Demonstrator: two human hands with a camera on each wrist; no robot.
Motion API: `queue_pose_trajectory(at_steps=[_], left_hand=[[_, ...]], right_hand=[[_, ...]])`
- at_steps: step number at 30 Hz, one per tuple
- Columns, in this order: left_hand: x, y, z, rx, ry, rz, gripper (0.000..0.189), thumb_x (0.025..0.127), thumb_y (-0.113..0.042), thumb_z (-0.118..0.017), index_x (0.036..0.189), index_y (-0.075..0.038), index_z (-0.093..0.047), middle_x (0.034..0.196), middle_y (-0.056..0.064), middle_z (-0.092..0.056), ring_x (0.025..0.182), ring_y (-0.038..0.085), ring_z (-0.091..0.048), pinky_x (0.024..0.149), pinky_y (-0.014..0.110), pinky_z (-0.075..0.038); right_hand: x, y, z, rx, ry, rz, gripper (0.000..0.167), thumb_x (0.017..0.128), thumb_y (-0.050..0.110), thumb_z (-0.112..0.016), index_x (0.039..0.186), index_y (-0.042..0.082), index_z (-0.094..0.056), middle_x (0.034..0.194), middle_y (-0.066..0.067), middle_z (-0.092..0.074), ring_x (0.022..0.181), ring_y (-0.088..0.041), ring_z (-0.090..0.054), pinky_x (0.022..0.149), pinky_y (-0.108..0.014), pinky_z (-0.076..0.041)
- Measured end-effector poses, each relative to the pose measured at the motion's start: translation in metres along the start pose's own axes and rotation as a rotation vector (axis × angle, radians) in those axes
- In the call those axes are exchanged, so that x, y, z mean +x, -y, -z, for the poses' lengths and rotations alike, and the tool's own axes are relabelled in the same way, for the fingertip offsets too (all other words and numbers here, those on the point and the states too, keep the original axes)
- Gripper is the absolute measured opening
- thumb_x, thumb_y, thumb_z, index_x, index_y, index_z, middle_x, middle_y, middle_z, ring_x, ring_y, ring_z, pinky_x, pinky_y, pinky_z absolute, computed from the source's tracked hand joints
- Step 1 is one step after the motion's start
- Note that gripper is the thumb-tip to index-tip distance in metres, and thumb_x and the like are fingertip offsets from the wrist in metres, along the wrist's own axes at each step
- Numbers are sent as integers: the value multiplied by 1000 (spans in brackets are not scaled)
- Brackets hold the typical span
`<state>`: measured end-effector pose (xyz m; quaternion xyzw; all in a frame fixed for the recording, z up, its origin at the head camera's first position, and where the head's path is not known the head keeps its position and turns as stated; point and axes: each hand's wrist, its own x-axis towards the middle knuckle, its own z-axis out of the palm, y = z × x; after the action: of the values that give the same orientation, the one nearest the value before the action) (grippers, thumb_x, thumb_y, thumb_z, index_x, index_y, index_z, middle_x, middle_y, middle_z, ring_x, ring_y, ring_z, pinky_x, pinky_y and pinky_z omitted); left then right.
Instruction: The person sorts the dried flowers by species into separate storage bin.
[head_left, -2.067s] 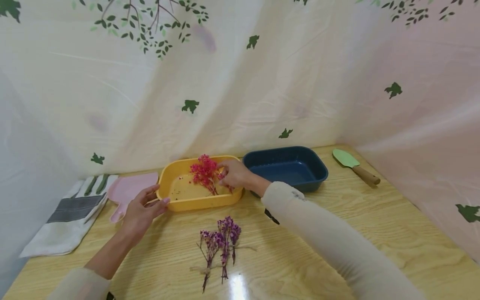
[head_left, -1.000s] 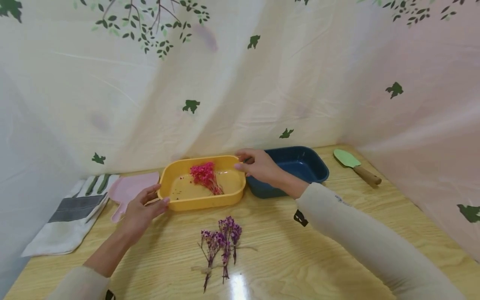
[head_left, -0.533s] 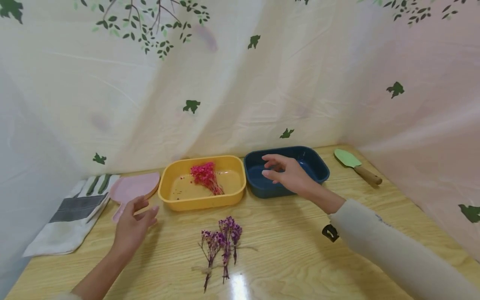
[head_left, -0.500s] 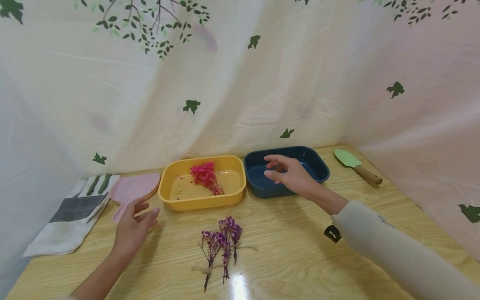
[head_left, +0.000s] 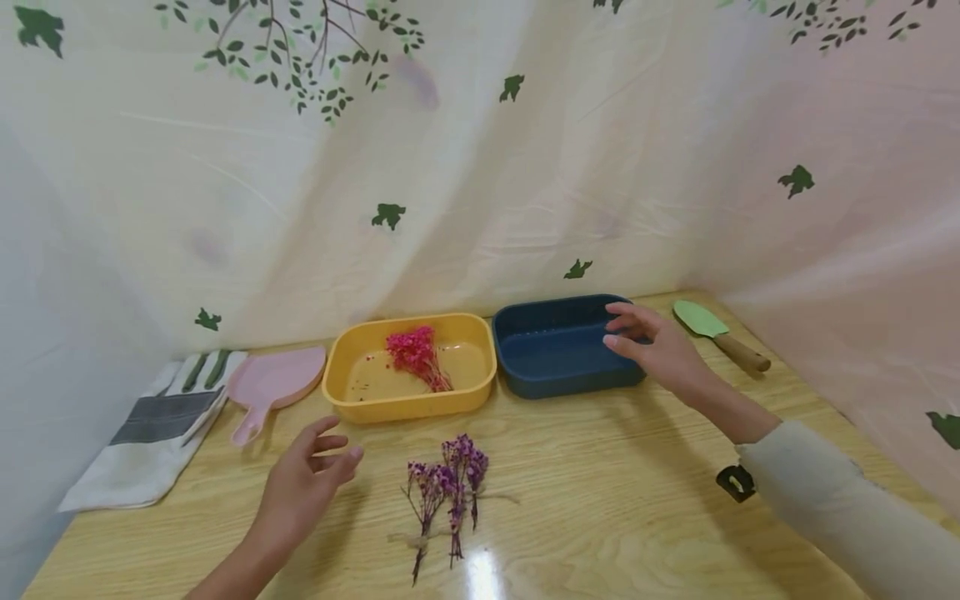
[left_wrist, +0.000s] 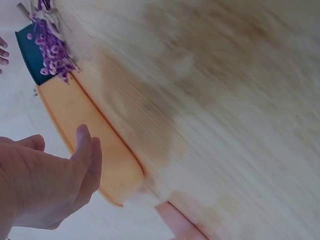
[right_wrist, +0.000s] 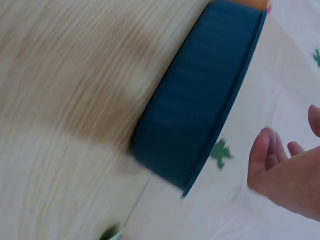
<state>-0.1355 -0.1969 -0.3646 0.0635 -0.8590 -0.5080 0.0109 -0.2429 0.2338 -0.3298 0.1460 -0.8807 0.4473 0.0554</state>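
Note:
My left hand [head_left: 311,479] hovers over the table left of the purple dried flowers [head_left: 450,492], fingers loosely bent and holding nothing. Just beyond it stands a yellow tray [head_left: 408,408], with a bunch of pink dried flowers [head_left: 416,354] lying inside. My right hand [head_left: 667,346] is raised at the right end of a dark blue tray [head_left: 570,385], its fingers relaxed and nothing in them. In the right wrist view the fingers [right_wrist: 262,152] appear beyond the blue tray's rim. The left wrist view has the left thumb and fingers [left_wrist: 87,155] overlapping the yellow tray.
A green trowel with a wooden handle [head_left: 738,352] lies at the far right. On the left are a pink dustpan-shaped piece [head_left: 273,379] and white gloves [head_left: 150,450] with a grey band. A leaf-printed curtain [head_left: 465,167] hangs behind the table [head_left: 585,500].
The right hand let go of the pink flowers inside the yellow tray and moved right past the blue tray. The left hand left the yellow tray's edge and came back toward the table's front.

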Motion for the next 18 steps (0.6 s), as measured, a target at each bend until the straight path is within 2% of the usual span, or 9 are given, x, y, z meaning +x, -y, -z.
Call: queue_pose_trajectory(at_steps=[2,4,8,11,15,18], left_hand=[[-4,-3,-4,9,18,5,58,92,-20,-66,142,-4,-40,123,22,-58,103,29,-64,76,31,-59],[-7,-5,-8,13,35,21,58,91,-20,-68,141,-5,-42,121,21,-59,100,28,-65,75,32,-60],[-13,-8,-17,4,65,52,57,89,-21,-71,138,-4,-47,116,19,-62,93,26,-67,69,34,-60],[-18,-9,-22,5,82,52,56,86,-19,-73,134,-2,-50,109,17,-64,87,24,-68,64,34,-60],[-24,-12,-25,25,106,46,55,83,-18,-76,130,0,-54,101,12,-65,81,22,-67,60,34,-60],[-28,-14,-27,70,122,50,52,82,-17,-77,127,-1,-56,96,9,-64,78,19,-66,59,33,-59]], right_hand=[[-3,-7,8,-27,-32,-15,56,96,26,-60,147,11,-40,129,-19,-54,111,-31,-53,81,-29,-50],[-4,-14,14,-40,-56,-41,57,97,26,-60,147,9,-39,129,-22,-53,112,-34,-52,81,-32,-51],[-4,-26,26,-48,-74,-117,61,97,31,-59,148,8,-36,136,-27,-46,121,-43,-45,89,-53,-48],[-2,-35,35,-16,-52,-176,65,97,32,-58,151,9,-30,144,-29,-36,130,-47,-35,99,-64,-38],[2,-49,45,70,14,-240,68,98,28,-57,154,12,-21,152,-29,-21,136,-47,-25,106,-66,-28],[5,-59,50,117,68,-268,69,99,25,-56,155,14,-17,155,-28,-13,138,-46,-24,108,-66,-24]])
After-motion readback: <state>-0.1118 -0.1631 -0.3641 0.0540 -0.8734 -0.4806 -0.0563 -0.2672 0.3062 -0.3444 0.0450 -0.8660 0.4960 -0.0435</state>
